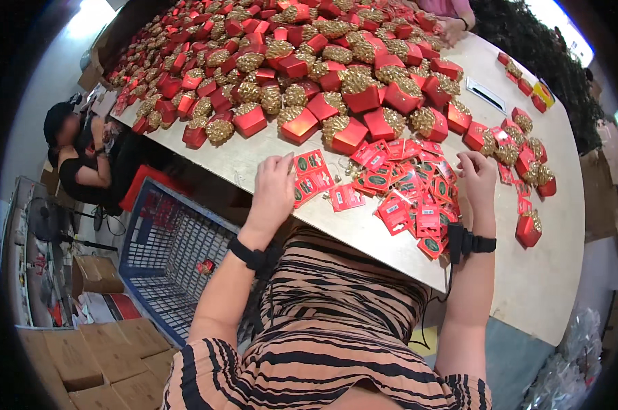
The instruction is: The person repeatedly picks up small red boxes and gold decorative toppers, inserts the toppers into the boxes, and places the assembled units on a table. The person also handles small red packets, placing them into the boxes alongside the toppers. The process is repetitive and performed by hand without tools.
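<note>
At the near table edge my left hand [273, 188] is closed on red hang tags [313, 179] with dark green ovals, which fan out to the right of its fingers. To the right lies a loose heap of similar red tags [418, 195], some with thin strings. My right hand [478, 179] is at the heap's right side, its fingers bent and drawn together. Whatever those fingertips hold, if anything, is too small to make out. A single tag [346, 197] lies between my left hand and the heap. Both wrists wear black straps.
A large pile of gold glitter pinecone-like ornaments with red bases [343, 89] covers the far table. More ornaments [521, 154] lie at right. A blue plastic crate [176, 256] stands below the left edge, near cardboard boxes [94, 355]. A co-worker [83, 157] sits left; another's hand [451, 31] is across the table.
</note>
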Demonstrator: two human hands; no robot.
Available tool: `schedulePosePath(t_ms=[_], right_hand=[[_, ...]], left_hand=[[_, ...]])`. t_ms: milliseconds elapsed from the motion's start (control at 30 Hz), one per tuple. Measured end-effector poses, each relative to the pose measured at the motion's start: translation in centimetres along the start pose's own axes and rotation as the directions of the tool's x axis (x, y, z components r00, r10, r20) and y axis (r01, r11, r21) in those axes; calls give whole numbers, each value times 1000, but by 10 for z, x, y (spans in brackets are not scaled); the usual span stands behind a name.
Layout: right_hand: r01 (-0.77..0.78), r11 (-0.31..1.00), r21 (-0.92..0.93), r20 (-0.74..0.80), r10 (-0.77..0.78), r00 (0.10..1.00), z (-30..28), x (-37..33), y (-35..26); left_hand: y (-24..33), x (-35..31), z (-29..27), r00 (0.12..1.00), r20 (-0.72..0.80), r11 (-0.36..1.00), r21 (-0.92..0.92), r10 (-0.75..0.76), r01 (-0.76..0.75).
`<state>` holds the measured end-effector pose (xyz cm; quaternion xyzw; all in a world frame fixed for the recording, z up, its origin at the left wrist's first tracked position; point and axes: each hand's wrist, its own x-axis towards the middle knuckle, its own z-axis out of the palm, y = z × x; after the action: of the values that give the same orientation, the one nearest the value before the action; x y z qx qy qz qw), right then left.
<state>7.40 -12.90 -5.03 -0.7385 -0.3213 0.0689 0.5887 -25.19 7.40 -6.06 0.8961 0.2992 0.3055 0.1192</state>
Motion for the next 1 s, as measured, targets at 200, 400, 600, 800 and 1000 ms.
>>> schedulePosePath(t_ms=[200,400,600,800,1000], right_hand=[[20,999,-34,37,-19,999,-1,2,4],[186,971,148,-122,-169,978,-5,8,-4],[285,918,275,-97,-269,958,13,-6,-70],[-9,831,556,392,-253,885,59,-23,-100],[-274,705,654,464,-87,882,53,-9,-76]], left_hand=[[-14,13,-4,999,36,996,94,4,-7],[-21,29,-8,998,-9,997,-46,-69,68],[19,86,-28,1000,10,965,-262,-10,12],[117,118,-20,960,113,844,-510,257,-166],[152,128,2,951,138,776,-616,276,-135]])
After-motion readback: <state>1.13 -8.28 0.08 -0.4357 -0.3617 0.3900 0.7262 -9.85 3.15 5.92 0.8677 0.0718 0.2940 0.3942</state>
